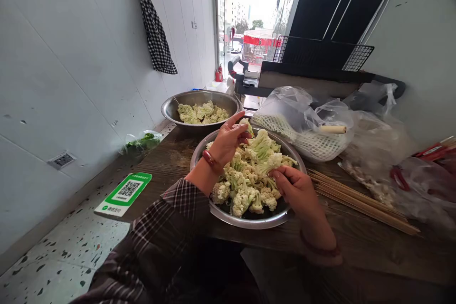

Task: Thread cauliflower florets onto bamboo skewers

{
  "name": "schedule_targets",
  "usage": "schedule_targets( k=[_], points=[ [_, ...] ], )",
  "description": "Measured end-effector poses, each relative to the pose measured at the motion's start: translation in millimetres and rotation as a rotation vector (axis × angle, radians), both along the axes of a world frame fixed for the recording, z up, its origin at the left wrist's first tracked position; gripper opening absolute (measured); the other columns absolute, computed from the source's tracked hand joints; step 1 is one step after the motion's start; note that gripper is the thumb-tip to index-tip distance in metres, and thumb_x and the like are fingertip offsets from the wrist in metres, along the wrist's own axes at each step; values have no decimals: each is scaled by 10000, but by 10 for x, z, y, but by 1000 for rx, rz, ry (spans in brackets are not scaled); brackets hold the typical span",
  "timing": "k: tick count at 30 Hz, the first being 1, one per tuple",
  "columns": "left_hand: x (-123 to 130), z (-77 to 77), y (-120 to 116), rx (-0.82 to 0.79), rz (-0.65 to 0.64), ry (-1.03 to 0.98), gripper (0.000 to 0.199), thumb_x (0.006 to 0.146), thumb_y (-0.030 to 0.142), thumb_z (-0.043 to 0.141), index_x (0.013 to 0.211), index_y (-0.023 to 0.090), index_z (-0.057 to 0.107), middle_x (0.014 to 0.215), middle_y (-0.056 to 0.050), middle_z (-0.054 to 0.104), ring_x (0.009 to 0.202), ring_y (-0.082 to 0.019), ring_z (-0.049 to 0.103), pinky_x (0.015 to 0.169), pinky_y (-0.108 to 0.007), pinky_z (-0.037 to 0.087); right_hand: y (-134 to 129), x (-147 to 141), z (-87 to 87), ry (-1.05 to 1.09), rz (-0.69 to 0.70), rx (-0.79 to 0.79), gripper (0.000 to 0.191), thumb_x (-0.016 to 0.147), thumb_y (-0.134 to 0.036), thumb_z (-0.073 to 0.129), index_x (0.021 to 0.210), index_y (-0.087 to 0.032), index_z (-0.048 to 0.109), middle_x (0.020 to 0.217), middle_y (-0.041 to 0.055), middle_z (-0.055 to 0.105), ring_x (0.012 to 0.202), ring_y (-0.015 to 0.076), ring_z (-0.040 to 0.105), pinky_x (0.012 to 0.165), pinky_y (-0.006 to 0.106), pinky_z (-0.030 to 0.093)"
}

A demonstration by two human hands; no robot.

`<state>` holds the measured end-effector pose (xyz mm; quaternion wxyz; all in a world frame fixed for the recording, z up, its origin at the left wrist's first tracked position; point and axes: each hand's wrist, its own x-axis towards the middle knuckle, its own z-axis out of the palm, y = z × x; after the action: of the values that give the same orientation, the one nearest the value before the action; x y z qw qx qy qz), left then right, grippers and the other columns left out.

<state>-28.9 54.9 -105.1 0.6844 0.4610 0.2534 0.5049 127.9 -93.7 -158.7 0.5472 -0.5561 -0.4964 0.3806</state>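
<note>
A wide metal basin full of cut cauliflower stands on the table in front of me. Over its far left part, my left hand pinches a small cauliflower floret, partly hidden behind the fingers; the index finger points outward. My right hand, at the basin's right side, has thumb and fingers closed on the lower edge of a larger cauliflower floret. Whether a thin stick is also in those fingers cannot be made out. A bundle of thin bamboo skewers lies to the right of the basin.
Behind on the left, a second metal basin holds skewered cauliflower pieces. Plastic bags with white foam netting stand behind right. A green QR payment card lies at the table's left edge. Bagged greens rest by the wall.
</note>
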Motion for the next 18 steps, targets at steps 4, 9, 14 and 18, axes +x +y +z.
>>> schedule_targets(
  k=[4, 9, 14, 18],
  points=[
    [0, -4, -3, 9, -33, -27, 395, 760, 236, 788, 1105, 143, 622, 673, 40, 602, 597, -93, 627, 582, -219, 487, -5, -6, 15, -48, 2, 4, 319, 858, -466, 650, 766, -164, 690, 504, -52, 465, 435, 71, 342, 408, 217, 241],
    [9, -20, 11, -8, -10, -113, 323, 776, 255, 792, 994, 153, 576, 721, 26, 623, 636, -89, 636, 667, -243, 526, -3, -25, 15, -22, -29, 10, 338, 848, -490, 655, 755, -166, 681, 498, -55, 450, 432, 72, 327, 404, 218, 237],
    [-9, -3, -8, -25, -16, -131, 348, 762, 133, 755, 1054, 151, 565, 702, 24, 631, 667, -97, 652, 717, -253, 533, 8, -23, -18, -34, -55, 14, 343, 844, -498, 662, 797, -163, 716, 492, -58, 443, 435, 76, 329, 407, 220, 248],
    [-22, 14, -37, -15, -79, -129, 324, 757, 131, 747, 1032, 144, 577, 710, 6, 658, 681, -103, 657, 737, -261, 531, 11, -5, -36, -59, -60, 36, 331, 859, -485, 654, 822, -165, 730, 500, -61, 448, 439, 77, 338, 416, 220, 269]
  ],
)
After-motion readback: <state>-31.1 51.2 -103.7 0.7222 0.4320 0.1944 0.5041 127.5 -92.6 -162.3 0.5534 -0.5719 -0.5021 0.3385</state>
